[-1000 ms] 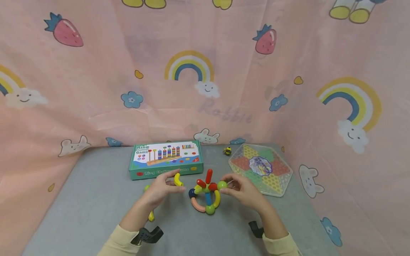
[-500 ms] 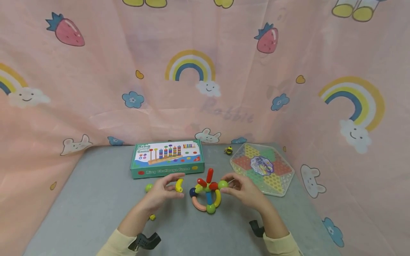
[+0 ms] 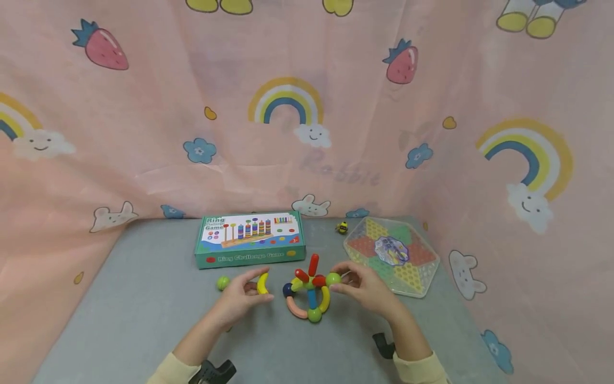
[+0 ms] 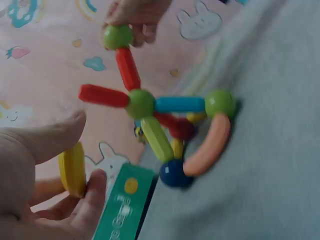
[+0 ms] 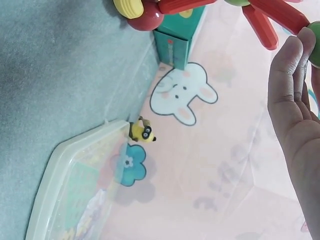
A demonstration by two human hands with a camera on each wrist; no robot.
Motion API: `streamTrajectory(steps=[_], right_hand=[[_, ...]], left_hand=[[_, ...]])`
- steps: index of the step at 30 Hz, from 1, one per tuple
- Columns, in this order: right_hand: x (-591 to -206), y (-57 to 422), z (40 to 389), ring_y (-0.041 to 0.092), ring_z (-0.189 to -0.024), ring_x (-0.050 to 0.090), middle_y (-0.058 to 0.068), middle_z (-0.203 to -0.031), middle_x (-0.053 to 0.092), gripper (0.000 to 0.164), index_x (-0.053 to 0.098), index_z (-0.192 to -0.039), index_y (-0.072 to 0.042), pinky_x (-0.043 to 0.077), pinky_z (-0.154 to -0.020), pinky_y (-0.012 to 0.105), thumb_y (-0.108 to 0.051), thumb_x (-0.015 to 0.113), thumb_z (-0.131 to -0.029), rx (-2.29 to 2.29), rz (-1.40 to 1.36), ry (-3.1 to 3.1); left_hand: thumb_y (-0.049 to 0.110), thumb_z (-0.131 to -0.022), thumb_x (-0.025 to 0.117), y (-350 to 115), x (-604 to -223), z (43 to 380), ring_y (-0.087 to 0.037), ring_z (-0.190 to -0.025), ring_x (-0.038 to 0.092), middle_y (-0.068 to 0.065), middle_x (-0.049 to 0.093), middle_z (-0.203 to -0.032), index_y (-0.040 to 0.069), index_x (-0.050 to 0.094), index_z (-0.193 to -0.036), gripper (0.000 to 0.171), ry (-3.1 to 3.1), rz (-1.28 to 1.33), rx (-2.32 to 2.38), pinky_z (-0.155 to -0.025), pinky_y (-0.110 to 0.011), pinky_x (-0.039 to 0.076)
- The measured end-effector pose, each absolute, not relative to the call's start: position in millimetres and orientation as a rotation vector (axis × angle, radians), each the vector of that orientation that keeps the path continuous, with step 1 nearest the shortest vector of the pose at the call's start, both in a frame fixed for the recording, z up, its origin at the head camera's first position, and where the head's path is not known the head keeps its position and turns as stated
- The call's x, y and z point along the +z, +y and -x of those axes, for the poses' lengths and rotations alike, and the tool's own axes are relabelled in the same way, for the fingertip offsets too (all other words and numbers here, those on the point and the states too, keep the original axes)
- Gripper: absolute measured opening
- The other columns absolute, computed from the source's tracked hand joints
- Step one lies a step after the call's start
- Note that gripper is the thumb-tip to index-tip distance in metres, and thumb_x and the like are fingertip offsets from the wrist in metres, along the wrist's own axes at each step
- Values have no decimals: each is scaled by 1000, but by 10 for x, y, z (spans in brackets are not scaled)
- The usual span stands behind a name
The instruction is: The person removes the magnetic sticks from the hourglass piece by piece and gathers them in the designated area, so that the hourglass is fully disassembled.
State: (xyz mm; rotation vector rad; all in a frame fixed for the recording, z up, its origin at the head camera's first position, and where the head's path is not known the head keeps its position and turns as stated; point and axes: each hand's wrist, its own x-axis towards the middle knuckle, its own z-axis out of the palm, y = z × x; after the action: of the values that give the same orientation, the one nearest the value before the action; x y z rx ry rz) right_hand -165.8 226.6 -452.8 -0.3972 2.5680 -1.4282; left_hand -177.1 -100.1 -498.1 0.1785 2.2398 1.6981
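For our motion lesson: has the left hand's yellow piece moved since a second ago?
Yes: the yellow piece moved down the head view, away from the green box.

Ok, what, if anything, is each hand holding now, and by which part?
The left hand pinches the yellow curve, apparently by its ends. The right hand holds the green ball at the end of a red stick, by its outer side.

Left fingers (image 4: 91, 204), right fingers (image 5: 286, 67): pinch grips
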Motion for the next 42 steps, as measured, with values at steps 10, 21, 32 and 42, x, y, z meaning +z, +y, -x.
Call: streamTrajectory(steps=[10,21,32,42], right_hand=[[-4568,2276,1633,20,-93,64,2,-110,69,36,67,-117,-15,56,-81,26,-35,77,-89,-1447,433,2568],[-4590,2294,1639,24,-95,65,2,-111,68,35,67,-117,-16,56,-82,26,-35,76,-90,-1433,407,2575],[-4590,2281,1633,23,-95,66,1,-111,68,34,67,-117,-17,56,-81,26,-35,76,-90,-1437,422,2569],[-4591,2269,1642,22,-96,66,2,-112,69,36,67,-117,-16,56,-82,26,-36,77,-89,-1444,411,2567]], left_hand=[[25,-66,96,-1388,-5329,1630,-29,-126,51,-7,62,-135,7,62,-135,79,2906,-505,1017,-108,-51,44],[25,-64,96,-1605,-5546,1569,-33,-127,49,-7,63,-131,9,63,-133,78,2899,-570,896,-110,-61,35],[23,-66,95,-1636,-5585,1551,-34,-127,49,-8,62,-131,8,61,-136,80,2842,-550,897,-109,-59,39],[23,-72,91,-1546,-5543,1532,-25,-116,56,-4,67,-120,11,72,-116,50,3097,-771,1112,-99,-52,47]])
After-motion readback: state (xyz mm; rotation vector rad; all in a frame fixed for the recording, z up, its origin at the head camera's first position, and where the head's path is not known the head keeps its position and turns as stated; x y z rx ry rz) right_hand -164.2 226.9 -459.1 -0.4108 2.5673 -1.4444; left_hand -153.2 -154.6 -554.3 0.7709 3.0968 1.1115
